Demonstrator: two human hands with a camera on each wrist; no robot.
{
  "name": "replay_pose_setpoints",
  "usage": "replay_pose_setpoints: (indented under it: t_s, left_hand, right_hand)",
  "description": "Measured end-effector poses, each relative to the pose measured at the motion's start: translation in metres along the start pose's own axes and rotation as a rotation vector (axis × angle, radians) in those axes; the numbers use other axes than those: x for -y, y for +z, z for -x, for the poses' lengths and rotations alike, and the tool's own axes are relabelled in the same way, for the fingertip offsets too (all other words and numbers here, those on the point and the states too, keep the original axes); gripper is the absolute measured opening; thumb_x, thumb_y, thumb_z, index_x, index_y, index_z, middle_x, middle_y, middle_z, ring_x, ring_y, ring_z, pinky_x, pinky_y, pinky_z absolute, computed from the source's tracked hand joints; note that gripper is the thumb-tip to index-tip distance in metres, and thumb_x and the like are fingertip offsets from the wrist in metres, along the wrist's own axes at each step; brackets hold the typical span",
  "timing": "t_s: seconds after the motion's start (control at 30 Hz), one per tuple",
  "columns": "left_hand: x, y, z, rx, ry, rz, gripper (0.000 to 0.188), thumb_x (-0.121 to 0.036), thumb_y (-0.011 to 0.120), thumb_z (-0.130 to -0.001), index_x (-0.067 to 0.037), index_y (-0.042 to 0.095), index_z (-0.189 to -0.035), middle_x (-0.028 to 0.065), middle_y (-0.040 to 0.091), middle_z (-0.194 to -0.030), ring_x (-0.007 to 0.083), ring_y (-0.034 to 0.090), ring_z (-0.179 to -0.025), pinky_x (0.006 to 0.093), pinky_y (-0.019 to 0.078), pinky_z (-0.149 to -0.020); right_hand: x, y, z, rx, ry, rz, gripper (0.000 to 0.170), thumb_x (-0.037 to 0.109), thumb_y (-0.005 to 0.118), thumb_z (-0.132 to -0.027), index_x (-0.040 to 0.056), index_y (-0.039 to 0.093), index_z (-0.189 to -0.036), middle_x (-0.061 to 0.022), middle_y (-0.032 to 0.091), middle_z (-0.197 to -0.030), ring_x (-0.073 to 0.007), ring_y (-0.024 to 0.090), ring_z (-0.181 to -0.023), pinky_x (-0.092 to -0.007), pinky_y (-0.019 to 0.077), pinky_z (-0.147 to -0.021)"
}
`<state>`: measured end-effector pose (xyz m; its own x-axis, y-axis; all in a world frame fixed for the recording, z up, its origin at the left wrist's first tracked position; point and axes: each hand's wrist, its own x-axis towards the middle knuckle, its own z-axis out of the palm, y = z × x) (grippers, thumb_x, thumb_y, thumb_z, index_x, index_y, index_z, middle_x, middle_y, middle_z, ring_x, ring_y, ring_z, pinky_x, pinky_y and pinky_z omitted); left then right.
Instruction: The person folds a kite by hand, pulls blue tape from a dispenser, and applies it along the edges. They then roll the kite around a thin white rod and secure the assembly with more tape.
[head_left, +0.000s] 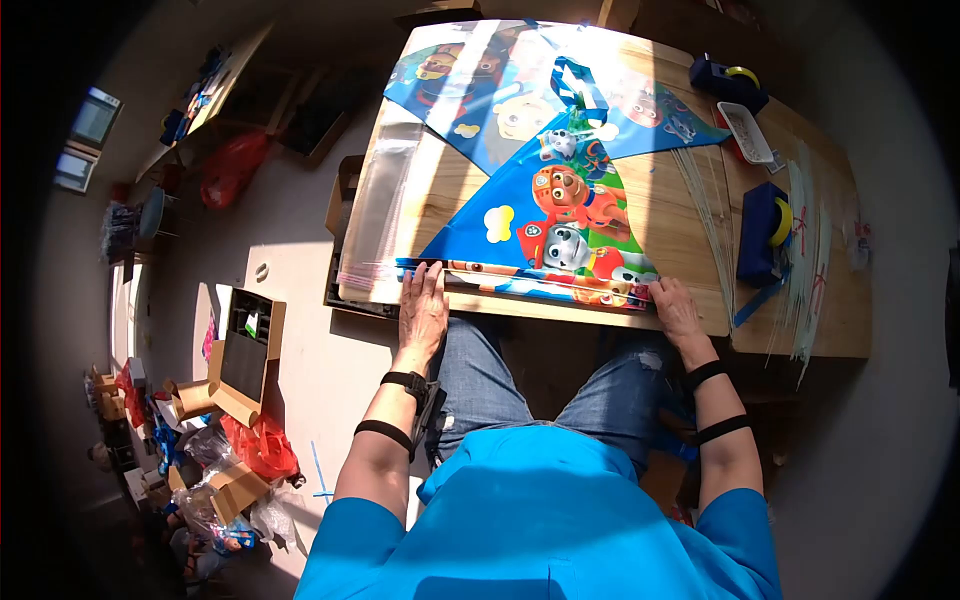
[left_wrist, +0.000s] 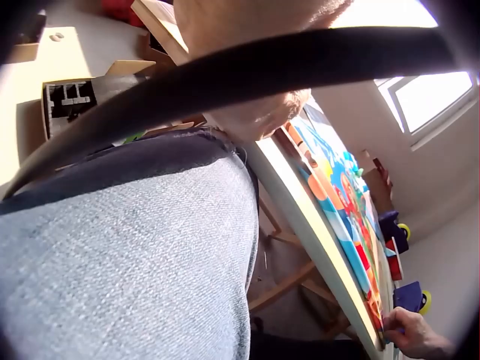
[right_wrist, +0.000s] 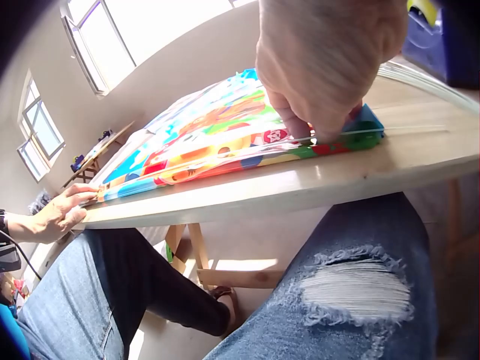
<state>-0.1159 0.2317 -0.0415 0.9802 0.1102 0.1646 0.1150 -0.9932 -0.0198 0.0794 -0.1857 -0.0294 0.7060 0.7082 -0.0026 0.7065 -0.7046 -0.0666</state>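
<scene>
A glossy kite sheet [head_left: 590,205] printed with cartoon dogs lies on the wooden table, its lower edge folded into a narrow band. At the band's left end, the left hand [head_left: 424,308] presses with nearly straight fingers; the right wrist view shows this hand [right_wrist: 56,214] at the table edge. The right hand [head_left: 678,308] pinches the band's other end, its fingers [right_wrist: 296,127] bent down onto the fold. A thin clear rod [right_wrist: 417,128] sticks out past that corner. In the left wrist view, a dark strap partly hides the left hand [left_wrist: 259,116].
More printed sheets [head_left: 520,110] lie farther back on the table [head_left: 690,225]. Clear plastic sleeves [head_left: 385,215] lie at the left. On the right are blue tape dispensers [head_left: 757,235], a white tray [head_left: 745,133] and thin pale rods [head_left: 803,260]. Boxes and bags [head_left: 262,445] litter the floor.
</scene>
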Motion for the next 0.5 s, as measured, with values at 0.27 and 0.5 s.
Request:
replay_pose_setpoints:
  t_s: [0.27, 0.5]
  left_hand:
    - [-0.068, -0.017, -0.024, 0.086, 0.261, 0.193, 0.07, -0.029, 0.069, -0.084, -0.001, 0.041, -0.141, 0.0133, 0.041, -0.141, 0.0309, 0.035, -0.136, 0.0419, 0.0288, -0.116]
    - [-0.067, -0.015, -0.022, 0.102, 0.248, 0.24, 0.076, -0.028, 0.072, -0.081, -0.001, 0.038, -0.144, 0.0143, 0.041, -0.142, 0.0318, 0.034, -0.137, 0.0417, 0.0286, -0.117]
  right_hand:
    - [0.001, -0.012, 0.007, -0.032, 0.058, -0.102, 0.007, 0.008, 0.057, -0.083, 0.0069, 0.058, -0.089, -0.0114, 0.06, -0.091, -0.0302, 0.06, -0.093, -0.0407, 0.0488, -0.083]
    - [-0.019, -0.038, 0.042, -0.459, 0.391, -0.47, 0.018, 0.002, 0.068, -0.077, 0.0023, 0.061, -0.093, -0.0133, 0.062, -0.093, -0.0334, 0.061, -0.093, -0.0397, 0.0481, -0.083]
